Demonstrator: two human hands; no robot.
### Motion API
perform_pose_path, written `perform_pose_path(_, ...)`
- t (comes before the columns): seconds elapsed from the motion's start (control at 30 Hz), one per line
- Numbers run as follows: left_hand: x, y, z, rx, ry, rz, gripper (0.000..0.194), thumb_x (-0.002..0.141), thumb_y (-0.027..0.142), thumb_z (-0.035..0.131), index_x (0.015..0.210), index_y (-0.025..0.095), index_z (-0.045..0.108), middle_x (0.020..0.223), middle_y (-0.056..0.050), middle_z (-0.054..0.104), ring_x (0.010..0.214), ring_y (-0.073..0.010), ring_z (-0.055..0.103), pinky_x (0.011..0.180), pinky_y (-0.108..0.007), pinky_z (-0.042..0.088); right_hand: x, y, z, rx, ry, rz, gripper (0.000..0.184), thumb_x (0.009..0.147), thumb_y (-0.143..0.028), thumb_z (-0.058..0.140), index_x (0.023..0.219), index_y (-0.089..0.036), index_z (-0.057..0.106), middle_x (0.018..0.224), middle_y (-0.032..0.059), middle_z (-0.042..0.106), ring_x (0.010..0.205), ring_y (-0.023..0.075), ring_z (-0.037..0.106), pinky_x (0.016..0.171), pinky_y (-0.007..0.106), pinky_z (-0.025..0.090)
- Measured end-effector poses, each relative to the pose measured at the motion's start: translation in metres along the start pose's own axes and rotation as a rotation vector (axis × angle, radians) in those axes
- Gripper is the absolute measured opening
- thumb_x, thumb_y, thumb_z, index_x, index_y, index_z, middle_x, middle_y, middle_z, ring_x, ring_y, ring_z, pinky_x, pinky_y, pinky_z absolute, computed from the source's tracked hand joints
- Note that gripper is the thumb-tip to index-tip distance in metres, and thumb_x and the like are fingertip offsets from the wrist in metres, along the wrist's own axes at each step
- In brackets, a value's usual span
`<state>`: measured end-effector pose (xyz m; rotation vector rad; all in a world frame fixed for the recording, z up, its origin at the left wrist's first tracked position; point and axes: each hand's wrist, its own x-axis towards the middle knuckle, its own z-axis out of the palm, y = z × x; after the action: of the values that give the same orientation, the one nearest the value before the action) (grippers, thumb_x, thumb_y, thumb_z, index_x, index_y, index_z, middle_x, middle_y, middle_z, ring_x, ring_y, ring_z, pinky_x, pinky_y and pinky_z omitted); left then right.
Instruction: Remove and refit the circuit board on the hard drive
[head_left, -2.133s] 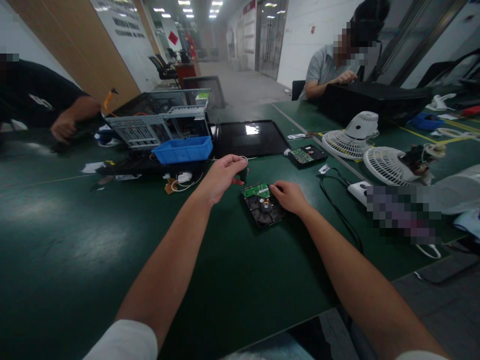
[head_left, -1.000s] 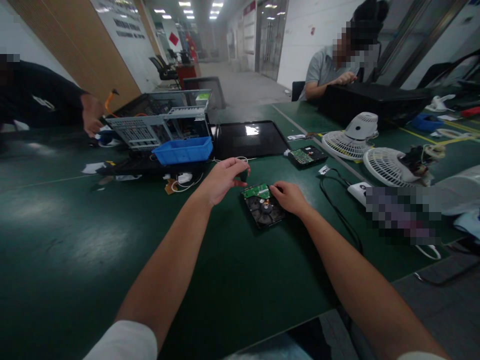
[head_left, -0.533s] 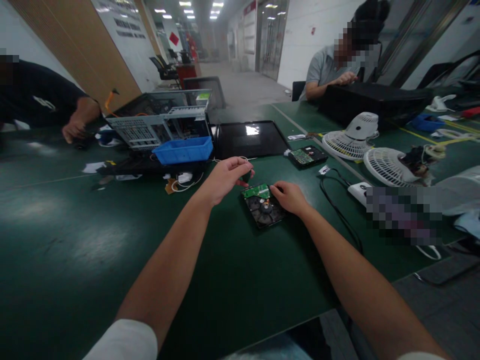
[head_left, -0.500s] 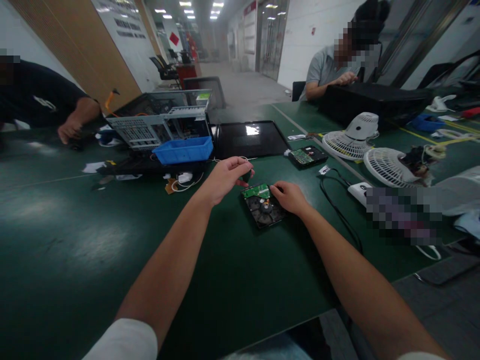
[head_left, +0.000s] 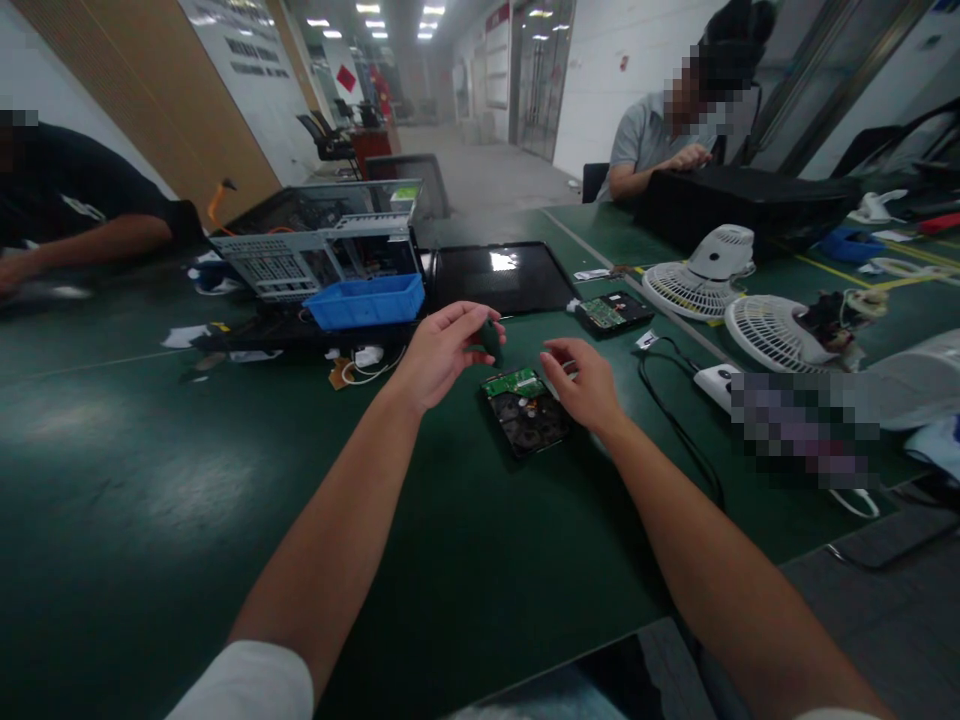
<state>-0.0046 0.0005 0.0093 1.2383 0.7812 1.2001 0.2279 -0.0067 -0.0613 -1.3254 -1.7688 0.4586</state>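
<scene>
A hard drive [head_left: 525,425] lies on the green table in front of me, its dark, round-hubbed side and green circuit board [head_left: 517,382] facing up. Just past its upper left corner, my left hand [head_left: 446,350] pinches a small dark green object [head_left: 493,343] shaped like a stubby screwdriver handle. The object is tilted, and no shaft shows. My right hand [head_left: 583,385] hovers at the drive's right edge, thumb and fingers loosely curled and apart, with nothing seen between them.
Beyond my hands are a blue tray [head_left: 365,302], an opened computer case [head_left: 315,250] and a black panel [head_left: 502,275]. Another hard drive [head_left: 613,312], fan parts [head_left: 694,280], a black cable [head_left: 682,430] and a power strip [head_left: 716,385] lie right. Two people sit across the table.
My right hand has let go of the hard drive's edge and lifted slightly, its fingers opening. My left hand has tilted the dark object. The co-worker's hand at left has drawn back leftward.
</scene>
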Motion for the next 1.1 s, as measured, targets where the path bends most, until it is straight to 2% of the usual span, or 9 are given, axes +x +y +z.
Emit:
perform_pose_path(0.17, -0.004, -0.003, 0.012, -0.064, -0.076, 0.027, 0.03, 0.092, 0.045, 0.073, 0.1, 0.017, 0.069, 0.103, -0.008, 0.071, 0.093, -0.018, 0.069, 0.074, -0.028, 0.057, -0.013, -0.03, 0.007, 0.384, -0.155, -0.075, 0.057, 0.089, -0.046, 0.076, 0.14, -0.028, 0.058, 0.14, 0.0082, 0.066, 0.123, 0.0243, 0.064, 0.108, 0.041, 0.049)
perform_pose_path(0.33, -0.005, -0.01, 0.021, 0.029, -0.142, 0.046, 0.034, 0.09, 0.049, 0.075, 0.101, 0.016, 0.071, 0.102, -0.007, 0.071, 0.092, -0.0185, 0.068, 0.077, -0.03, 0.058, -0.017, -0.03, 0.01, 0.516, -0.147, -0.004, 0.052, 0.092, -0.048, 0.072, 0.139, -0.029, 0.059, 0.121, 0.0065, 0.071, 0.104, 0.0218, 0.068, 0.094, 0.038, 0.055)
perform_pose_path(0.43, -0.003, -0.012, 0.018, 0.165, -0.033, 0.074, 0.034, 0.089, 0.047, 0.075, 0.104, 0.016, 0.072, 0.101, -0.007, 0.072, 0.092, -0.0183, 0.067, 0.077, -0.03, 0.057, -0.012, -0.027, 0.002, 0.362, -0.084, -0.056, 0.048, 0.094, -0.045, 0.068, 0.139, -0.028, 0.061, 0.114, 0.0071, 0.068, 0.099, 0.0228, 0.066, 0.089, 0.038, 0.054)
perform_pose_path(0.57, 0.002, -0.018, 0.008, 0.303, 0.143, 0.096, 0.025, 0.081, 0.03, 0.081, 0.099, 0.017, 0.071, 0.089, -0.004, 0.071, 0.082, -0.0167, 0.065, 0.074, -0.03, 0.053, -0.001, -0.011, -0.008, 0.005, 0.011, -0.078, 0.038, 0.096, -0.036, 0.062, 0.132, -0.022, 0.066, 0.113, 0.011, 0.063, 0.103, 0.0259, 0.062, 0.088, 0.038, 0.051)
perform_pose_path(0.67, 0.004, -0.03, -0.003, 0.396, 0.174, 0.064, 0.018, 0.082, 0.026, 0.076, 0.097, 0.018, 0.072, 0.086, -0.005, 0.071, 0.082, -0.0196, 0.066, 0.077, -0.034, 0.052, 0.008, 0.007, -0.014, -0.186, -0.008, 0.058, 0.027, 0.097, -0.032, 0.057, 0.115, -0.018, 0.07, 0.108, 0.0124, 0.065, 0.1, 0.0262, 0.063, 0.083, 0.035, 0.048)
perform_pose_path(0.73, 0.001, -0.042, -0.01, 0.571, 0.237, 0.045, 0.014, 0.085, 0.028, 0.07, 0.095, 0.019, 0.074, 0.09, -0.008, 0.072, 0.09, -0.0246, 0.066, 0.089, -0.042, 0.051, 0.011, 0.016, -0.016, -0.303, -0.093, 0.174, 0.021, 0.097, -0.03, 0.056, 0.106, -0.017, 0.07, 0.097, 0.0112, 0.068, 0.091, 0.0253, 0.064, 0.077, 0.033, 0.044)
perform_pose_path(0.87, -0.024, -0.07, -0.013, 0.892, 0.325, 0.035, 0.035, 0.094, 0.043, 0.059, 0.073, 0.019, 0.071, 0.11, -0.018, 0.07, 0.13, -0.0376, 0.053, 0.119, -0.055, 0.03, 0.012, 0.018, -0.015, -0.391, -0.293, 0.287, 0.021, 0.096, -0.034, 0.06, 0.085, -0.02, 0.07, 0.075, 0.007, 0.069, 0.073, 0.0213, 0.063, 0.066, 0.03, 0.037)
perform_pose_path(0.97, -0.049, -0.088, -0.002, 0.884, 0.274, 0.017, 0.043, 0.096, 0.051, 0.055, 0.079, 0.016, 0.074, 0.14, -0.023, 0.059, 0.148, -0.039, 0.036, 0.126, -0.051, 0.019, 0.009, 0.012, -0.012, -0.368, -0.33, 0.304, 0.03, 0.097, -0.038, 0.058, 0.076, -0.02, 0.07, 0.067, 0.0054, 0.068, 0.066, 0.0193, 0.061, 0.062, 0.03, 0.034)
perform_pose_path(1.1, -0.064, -0.1, 0.019, 0.758, 0.263, -0.021, 0.046, 0.095, 0.057, 0.056, 0.092, 0.015, 0.075, 0.157, -0.022, 0.048, 0.156, -0.038, 0.026, 0.129, -0.048, 0.01, 0.003, 0.007, -0.009, -0.244, -0.37, 0.346, 0.038, 0.095, -0.045, 0.058, 0.069, -0.02, 0.07, 0.063, 0.0027, 0.067, 0.061, 0.0169, 0.06, 0.057, 0.028, 0.034)
